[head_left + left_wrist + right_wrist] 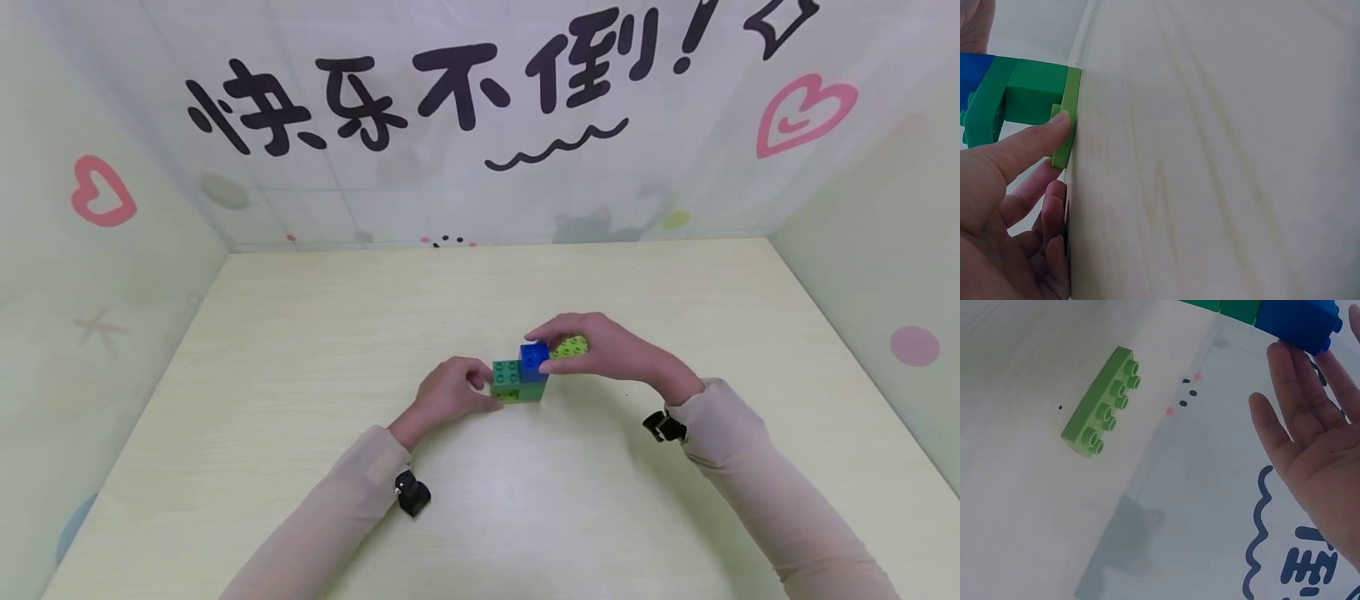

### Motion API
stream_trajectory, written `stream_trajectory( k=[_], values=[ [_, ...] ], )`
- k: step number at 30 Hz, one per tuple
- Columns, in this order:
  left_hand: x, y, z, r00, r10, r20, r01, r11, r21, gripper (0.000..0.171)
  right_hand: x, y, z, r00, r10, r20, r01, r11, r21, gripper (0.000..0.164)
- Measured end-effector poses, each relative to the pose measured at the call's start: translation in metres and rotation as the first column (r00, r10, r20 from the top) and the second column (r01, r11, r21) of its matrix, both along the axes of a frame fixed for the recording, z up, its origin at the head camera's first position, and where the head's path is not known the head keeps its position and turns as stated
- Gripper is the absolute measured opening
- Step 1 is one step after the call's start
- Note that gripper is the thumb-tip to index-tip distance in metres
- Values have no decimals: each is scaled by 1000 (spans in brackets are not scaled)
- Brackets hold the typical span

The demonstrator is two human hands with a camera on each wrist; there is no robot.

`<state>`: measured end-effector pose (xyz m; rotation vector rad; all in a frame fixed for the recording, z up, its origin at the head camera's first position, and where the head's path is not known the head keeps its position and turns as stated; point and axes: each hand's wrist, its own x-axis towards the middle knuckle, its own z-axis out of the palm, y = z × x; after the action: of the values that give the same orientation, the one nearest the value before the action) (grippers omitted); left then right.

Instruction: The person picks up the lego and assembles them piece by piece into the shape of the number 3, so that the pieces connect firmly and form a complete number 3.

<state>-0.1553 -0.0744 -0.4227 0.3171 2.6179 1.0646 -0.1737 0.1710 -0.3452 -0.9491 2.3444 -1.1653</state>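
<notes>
A small stack of toy building bricks stands on the table between both hands. At its bottom lies a light green plate brick (1071,119); a green block (1038,90) rises from it, and another green brick (506,372) sits higher, overhanging the plate. On top at the right is a blue brick (533,367). My left hand (452,390) pinches the light green plate at its left end, thumb on the near side. With thumb and fingers on opposite sides, my right hand (600,348) grips the blue brick; its fingertips show against the brick in the right wrist view.
A loose light green brick (1100,403) with two rows of studs lies on the table behind the right hand. A white printed backdrop (450,192) rises along the table's far edge, with pale side panels left and right. Each wrist carries a black camera (412,493).
</notes>
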Motion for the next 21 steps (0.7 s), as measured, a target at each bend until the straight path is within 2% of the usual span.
stream_trajectory(
  k=[11,21],
  values=[
    [1,0,0,1000,3,4,-3,1000,-1,30,-10,15,1,996,-82,-34,82,997,1,36],
    [2,1,2,1000,11,5,-11,1000,1,29,-25,32,-13,994,-109,-32,110,994,26,34]
  ],
)
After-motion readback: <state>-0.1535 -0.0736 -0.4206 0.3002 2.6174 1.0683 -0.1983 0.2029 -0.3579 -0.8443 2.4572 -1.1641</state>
